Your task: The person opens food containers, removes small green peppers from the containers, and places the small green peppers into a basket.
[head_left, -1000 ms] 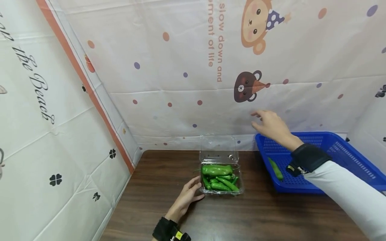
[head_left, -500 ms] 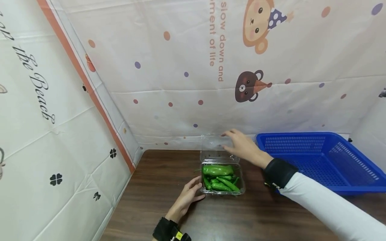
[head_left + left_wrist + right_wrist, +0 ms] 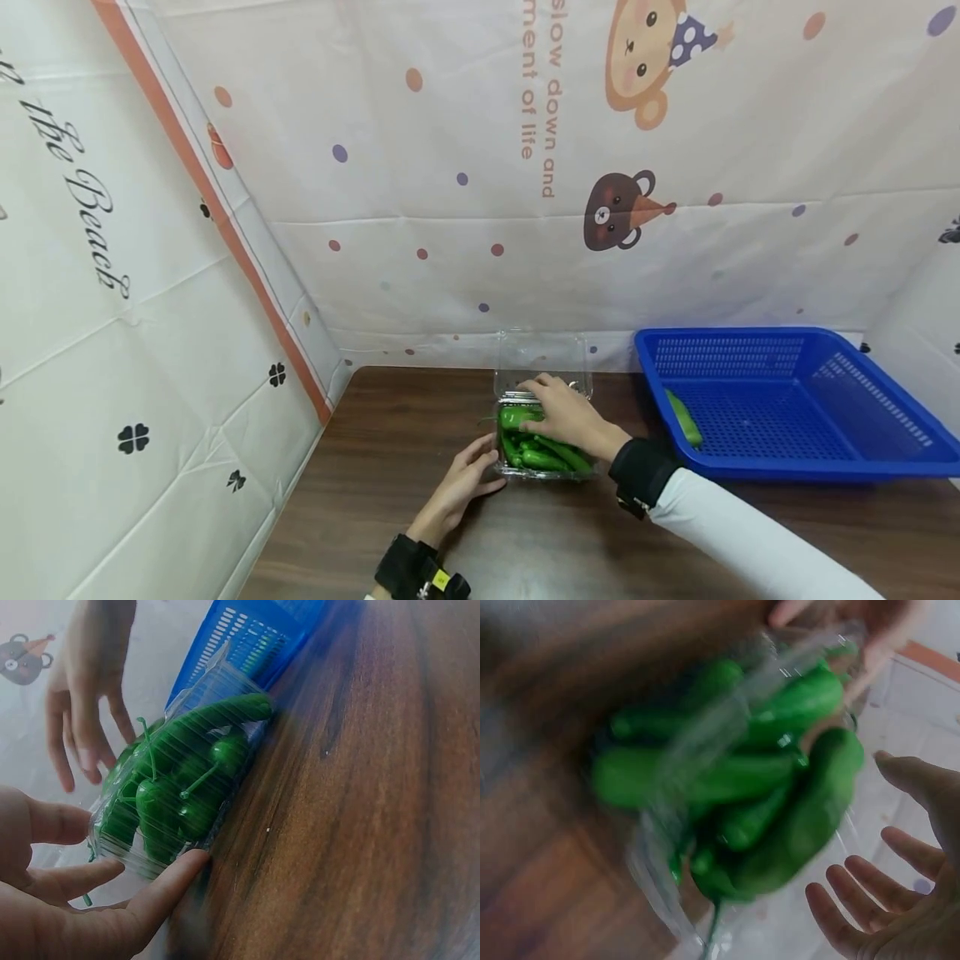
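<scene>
- Peppers (image 3: 546,461): green, several, piled in the box (image 3: 543,475); clock read in the head view, 12 at the far side.
- Large pepper (image 3: 516,417): across the box's 12 o'clock half, long axis roughly 9 to 3, stem at 9; partly covered by the right hand.
- Right hand (image 3: 566,414): nearer of the two — over the box, coming in from 4 o'clock, fingers spread wide, nothing held. Fingertips lie to the 12 o'clock side of the large pepper, thumb to the 6 — the spread thus crosses the long axis. Right wrist view shows a gap before the large pepper.
- Left hand (image 3: 461,479): at the box's 8 o'clock corner, fingers apart and mostly straight, touching the box; no pepper held.
- Lid (image 3: 540,350): clear, raised at 12 o'clock.
- Basket (image 3: 802,462): blue, 3 o'clock from the box; one lone pepper (image 3: 684,419) inside, near its 9 o'clock wall, pointing 11 to 5.
- Table (image 3: 352,500): brown wood grain, beneath box and basket.
</scene>
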Tool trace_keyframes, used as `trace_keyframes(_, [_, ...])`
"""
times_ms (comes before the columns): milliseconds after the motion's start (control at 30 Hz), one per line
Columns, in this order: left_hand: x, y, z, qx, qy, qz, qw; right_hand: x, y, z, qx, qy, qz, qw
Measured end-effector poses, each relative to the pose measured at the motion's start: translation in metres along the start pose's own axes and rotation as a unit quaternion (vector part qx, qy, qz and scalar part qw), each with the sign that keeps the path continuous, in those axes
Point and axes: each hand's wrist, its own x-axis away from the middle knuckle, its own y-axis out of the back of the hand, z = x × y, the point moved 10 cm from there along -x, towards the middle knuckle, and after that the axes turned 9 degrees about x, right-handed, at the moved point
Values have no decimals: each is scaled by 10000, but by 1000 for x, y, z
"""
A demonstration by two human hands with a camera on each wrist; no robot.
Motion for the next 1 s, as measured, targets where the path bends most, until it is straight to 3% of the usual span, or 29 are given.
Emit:
trace_keyframes(300, [4,-1,1,-144,26,6,9999,6,-22,5,246,68,17,9997])
trace_keyframes(500, [1,-3,-2,-163,-16,48,9999,7,-25,1,336,7,-112,9994])
trace_keyframes(800, [-1,-7,0,-139,-69,19,9999,13,-17,-1,220,182,-555,9981])
trace_keyframes(1000, [2,-3,0,-80,-79,-1,9999,9,8,2,67,371,-621,9974])
